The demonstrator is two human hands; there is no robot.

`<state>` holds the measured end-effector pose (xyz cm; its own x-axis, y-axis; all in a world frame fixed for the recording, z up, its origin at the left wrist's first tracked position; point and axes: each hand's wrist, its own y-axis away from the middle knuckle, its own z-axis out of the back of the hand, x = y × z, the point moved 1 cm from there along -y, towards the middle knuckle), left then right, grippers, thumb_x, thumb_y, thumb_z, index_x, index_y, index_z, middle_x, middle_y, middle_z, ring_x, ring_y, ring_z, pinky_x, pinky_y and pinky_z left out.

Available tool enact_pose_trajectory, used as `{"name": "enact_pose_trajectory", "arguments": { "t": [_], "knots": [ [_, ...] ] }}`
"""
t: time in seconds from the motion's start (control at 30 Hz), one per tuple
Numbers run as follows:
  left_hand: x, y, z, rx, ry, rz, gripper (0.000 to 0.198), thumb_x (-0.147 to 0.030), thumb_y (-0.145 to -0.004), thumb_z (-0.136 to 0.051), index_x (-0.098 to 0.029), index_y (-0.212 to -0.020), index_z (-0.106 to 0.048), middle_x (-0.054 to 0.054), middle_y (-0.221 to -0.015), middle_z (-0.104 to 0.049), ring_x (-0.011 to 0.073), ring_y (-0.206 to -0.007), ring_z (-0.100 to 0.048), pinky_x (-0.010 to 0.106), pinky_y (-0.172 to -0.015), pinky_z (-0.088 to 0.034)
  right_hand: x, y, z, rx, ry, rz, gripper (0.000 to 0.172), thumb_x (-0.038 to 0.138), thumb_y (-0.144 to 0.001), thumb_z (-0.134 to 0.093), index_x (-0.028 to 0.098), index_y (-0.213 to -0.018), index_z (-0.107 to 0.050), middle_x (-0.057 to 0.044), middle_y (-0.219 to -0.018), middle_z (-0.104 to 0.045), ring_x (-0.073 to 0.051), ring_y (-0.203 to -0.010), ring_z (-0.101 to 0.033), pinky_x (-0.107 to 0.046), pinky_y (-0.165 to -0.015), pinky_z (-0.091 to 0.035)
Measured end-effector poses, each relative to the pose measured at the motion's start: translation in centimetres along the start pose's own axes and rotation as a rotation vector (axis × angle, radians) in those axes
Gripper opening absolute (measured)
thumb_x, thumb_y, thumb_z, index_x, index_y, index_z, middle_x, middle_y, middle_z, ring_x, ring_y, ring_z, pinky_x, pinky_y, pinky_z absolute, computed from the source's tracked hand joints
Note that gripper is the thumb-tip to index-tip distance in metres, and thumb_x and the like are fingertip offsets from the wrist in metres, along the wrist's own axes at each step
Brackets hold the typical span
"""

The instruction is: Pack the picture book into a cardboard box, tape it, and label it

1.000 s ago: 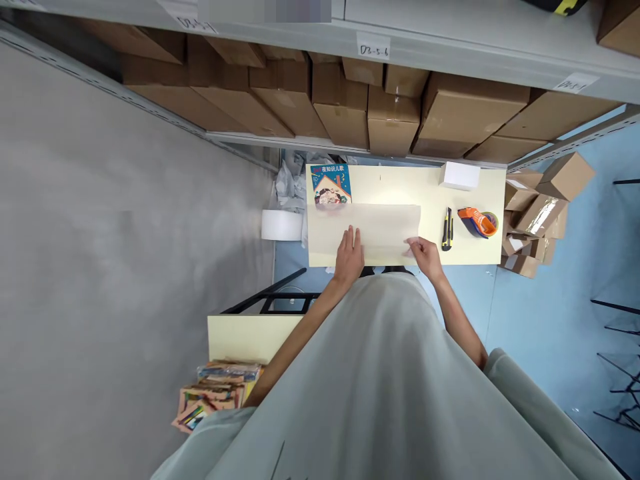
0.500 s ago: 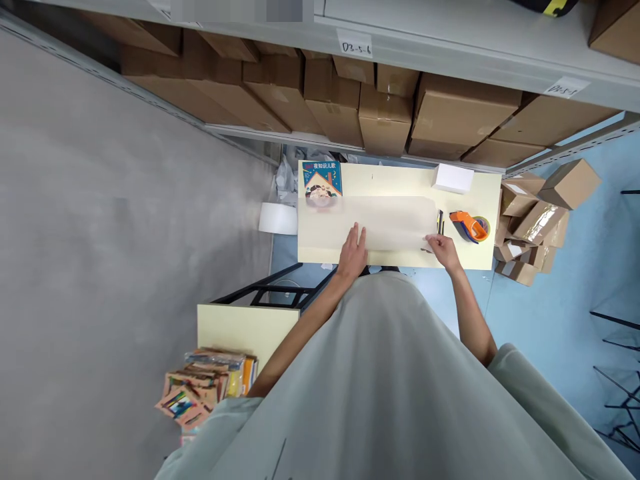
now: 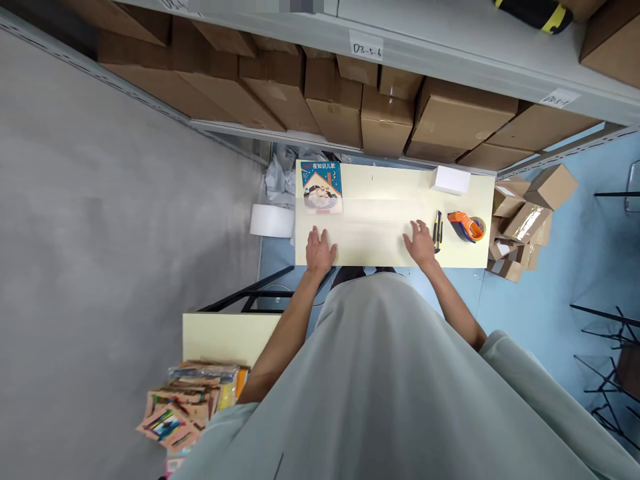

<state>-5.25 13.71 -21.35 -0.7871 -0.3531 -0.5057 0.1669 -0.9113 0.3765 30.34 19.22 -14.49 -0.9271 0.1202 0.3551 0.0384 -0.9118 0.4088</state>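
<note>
A thin, see-through pale sheet (image 3: 373,217) lies flat on the cream table (image 3: 385,177). Its left end seems to reach over the lower part of a blue picture book (image 3: 321,185); its outline is faint. My left hand (image 3: 320,253) rests with fingers spread at the table's front left, below the book. My right hand (image 3: 420,245) is also open, its fingers slightly bent over the sheet's right part. Just right of that hand lies a black and yellow utility knife (image 3: 438,231). An orange tape dispenser (image 3: 467,227) is farther right.
A white box (image 3: 451,180) stands at the table's back right. Beside the table's left edge is a white roll (image 3: 273,221). Cardboard boxes (image 3: 523,223) are heaped at the right, and more fill the shelf (image 3: 440,47) ahead. Books (image 3: 193,400) are piled on a lower-left table.
My left hand has moved left along the front edge. The right hand has let go of the sheet's right corner and moved left, uncovering the knife. The sheet now lies flatter.
</note>
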Motion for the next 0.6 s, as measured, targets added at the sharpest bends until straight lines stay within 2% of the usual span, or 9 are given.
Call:
{"name": "enact_pose_trajectory", "arguments": {
  "t": [0.13,0.27,0.33,0.4,0.5,0.6],
  "knots": [
    [0.4,-0.9,0.6,0.052,0.025,0.031,0.065,-0.037,-0.093,-0.068,-0.012,-0.153,-0.061,0.030,-0.181,-0.039,0.0484,-0.170,-0.037,0.069,-0.135,-0.037,4.1,0.2,-2.7,0.271,0.034,0.086,0.057,0.027,-0.109,-0.059,0.014,-0.164,-0.056,-0.026,-0.180,-0.041,-0.041,-0.162,-0.046,-0.057,-0.128,-0.047],
    [0.8,-1.0,1.1,0.107,0.031,0.006,0.052,-0.033,-0.094,-0.069,-0.014,-0.142,-0.068,0.029,-0.177,-0.045,0.0471,-0.166,-0.044,0.065,-0.134,-0.040,7.2,0.3,-4.2,0.417,0.110,-0.040,0.055,0.028,-0.108,-0.064,0.013,-0.161,-0.058,-0.029,-0.179,-0.042,-0.043,-0.154,-0.055,-0.058,-0.121,-0.052],
    [1.3,-1.6,1.9,0.090,0.065,0.000,0.048,-0.030,-0.097,-0.063,-0.015,-0.143,-0.068,0.026,-0.170,-0.056,0.0427,-0.162,-0.050,0.062,-0.135,-0.042,9.0,-0.4,-4.4,0.404,0.100,-0.056,0.055,0.030,-0.110,-0.062,0.011,-0.162,-0.057,-0.030,-0.176,-0.046,-0.043,-0.153,-0.058,-0.056,-0.121,-0.053],
    [1.9,-3.2,3.4,0.031,0.118,-0.019,0.047,-0.028,-0.100,-0.058,-0.016,-0.144,-0.067,0.024,-0.161,-0.065,0.0386,-0.156,-0.057,0.059,-0.135,-0.042,11.4,-2.0,-4.4,0.342,0.031,-0.003,0.054,0.031,-0.112,-0.060,0.011,-0.162,-0.058,-0.027,-0.172,-0.051,-0.040,-0.151,-0.060,-0.051,-0.123,-0.053],
    [2.5,-7.2,6.3,-0.091,0.212,-0.062,0.048,-0.029,-0.102,-0.057,-0.016,-0.146,-0.066,0.022,-0.156,-0.067,0.0362,-0.154,-0.059,0.055,-0.137,-0.041,15.8,-6.0,-4.5,0.234,-0.133,0.092,0.049,0.031,-0.112,-0.060,0.015,-0.158,-0.062,-0.021,-0.164,-0.062,-0.033,-0.139,-0.070,-0.046,-0.121,-0.055],
    [2.4,-12.4,8.7,-0.109,0.359,0.022,0.051,-0.025,-0.096,-0.064,-0.017,-0.146,-0.067,0.020,-0.157,-0.066,0.0358,-0.157,-0.055,0.051,-0.140,-0.036,20.4,-10.4,-5.1,0.192,-0.232,0.122,0.043,0.028,-0.113,-0.059,0.019,-0.154,-0.064,-0.016,-0.154,-0.068,-0.027,-0.121,-0.077,-0.042,-0.114,-0.060]
  ]
}}
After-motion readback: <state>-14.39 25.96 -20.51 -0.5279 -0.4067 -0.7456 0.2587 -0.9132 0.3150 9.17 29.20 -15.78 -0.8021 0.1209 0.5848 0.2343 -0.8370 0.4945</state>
